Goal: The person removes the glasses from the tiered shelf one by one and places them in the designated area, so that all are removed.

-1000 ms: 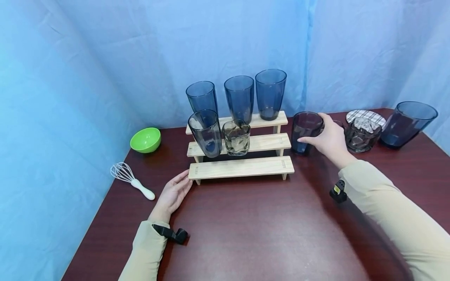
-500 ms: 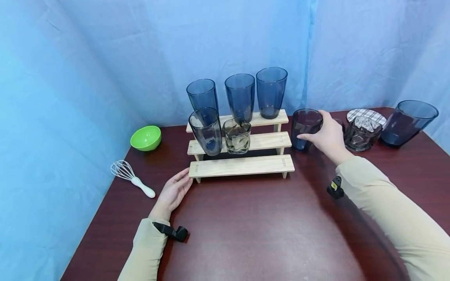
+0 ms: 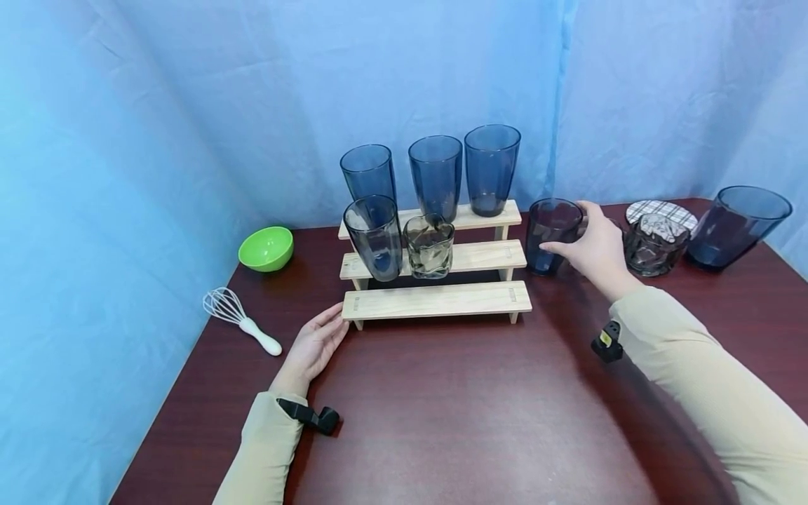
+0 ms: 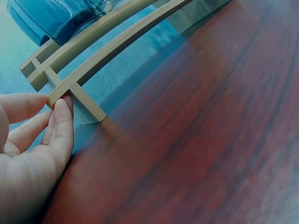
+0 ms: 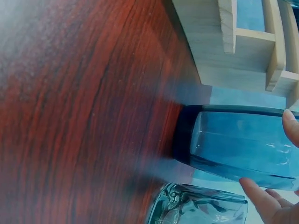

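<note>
In the head view a three-tier wooden riser (image 3: 435, 300) stands mid-table. My left hand (image 3: 313, 345) pinches the left end of its lowest board between thumb and fingers, as the left wrist view shows at the board's end (image 4: 58, 93). To the riser's right, my right hand (image 3: 596, 245) grips a tall dark blue glass tumbler (image 5: 238, 144) near its upper part; it stands upright on the table. Three blue tumblers (image 3: 435, 175) stand on the top tier. The middle tier bears another tumbler (image 3: 376, 242) and a short wavy glass (image 3: 431, 247).
Right of my right hand are a short dark wavy glass (image 3: 656, 245), a checked round coaster (image 3: 659, 210) and a large blue tumbler (image 3: 735, 231). Another glass is partly hidden behind the hand. At left lie a green bowl (image 3: 266, 250) and a white whisk (image 3: 243, 319).
The head view shifts slightly. Both hands keep their places, the left at the riser's end and the right around the tumbler.
</note>
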The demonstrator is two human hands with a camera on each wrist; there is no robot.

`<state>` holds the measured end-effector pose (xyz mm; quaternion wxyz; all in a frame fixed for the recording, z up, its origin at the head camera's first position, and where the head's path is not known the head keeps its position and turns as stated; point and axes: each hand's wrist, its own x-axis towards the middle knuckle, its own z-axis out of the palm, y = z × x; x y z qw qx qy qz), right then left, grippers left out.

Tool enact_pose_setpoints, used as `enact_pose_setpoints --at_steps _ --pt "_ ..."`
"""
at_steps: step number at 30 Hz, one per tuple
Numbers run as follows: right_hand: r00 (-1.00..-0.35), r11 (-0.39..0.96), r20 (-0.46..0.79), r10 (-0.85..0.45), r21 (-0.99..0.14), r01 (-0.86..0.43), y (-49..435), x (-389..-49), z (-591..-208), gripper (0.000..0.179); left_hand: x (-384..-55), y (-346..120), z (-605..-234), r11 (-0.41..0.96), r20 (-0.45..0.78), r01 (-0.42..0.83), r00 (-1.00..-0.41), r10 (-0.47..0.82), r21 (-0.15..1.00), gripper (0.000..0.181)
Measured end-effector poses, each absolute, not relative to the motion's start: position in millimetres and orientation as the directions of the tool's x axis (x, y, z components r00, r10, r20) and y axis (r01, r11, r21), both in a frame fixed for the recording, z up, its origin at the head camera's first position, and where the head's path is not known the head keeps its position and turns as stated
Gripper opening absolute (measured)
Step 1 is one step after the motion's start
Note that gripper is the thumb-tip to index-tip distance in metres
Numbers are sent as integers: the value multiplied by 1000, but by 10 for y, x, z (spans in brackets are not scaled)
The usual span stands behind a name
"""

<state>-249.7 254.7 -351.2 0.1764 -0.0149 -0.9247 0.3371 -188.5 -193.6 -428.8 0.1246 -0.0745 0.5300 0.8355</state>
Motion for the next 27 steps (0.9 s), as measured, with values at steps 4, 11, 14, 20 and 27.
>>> enact_pose_setpoints --at_steps 4,11,14,20,27 --pt "-945 735 279 171 -675 -66 2570 -2447 -3518 89 -1886 -1931 -4291 -397 -261 -290 -957 127 871 51" --pt "-951 687 237 198 -726 -38 2609 -2303 -3542 90 -1884 -1934 -4293 -383 -260 -289 -957 126 878 51" --pt "-951 672 237 200 -739 -43 2614 -2225 -3541 89 -1884 -1934 -4294 -383 -260 -290 -957 128 877 51" --pt "-946 644 251 204 -763 -64 2581 -2081 -3537 83 -1881 -1935 -4295 -373 -266 -294 -956 127 880 51" --pt "-948 637 268 173 -764 -100 2488 -1984 -3549 81 -1889 -1933 -4298 -387 -262 -289 -957 123 876 51"
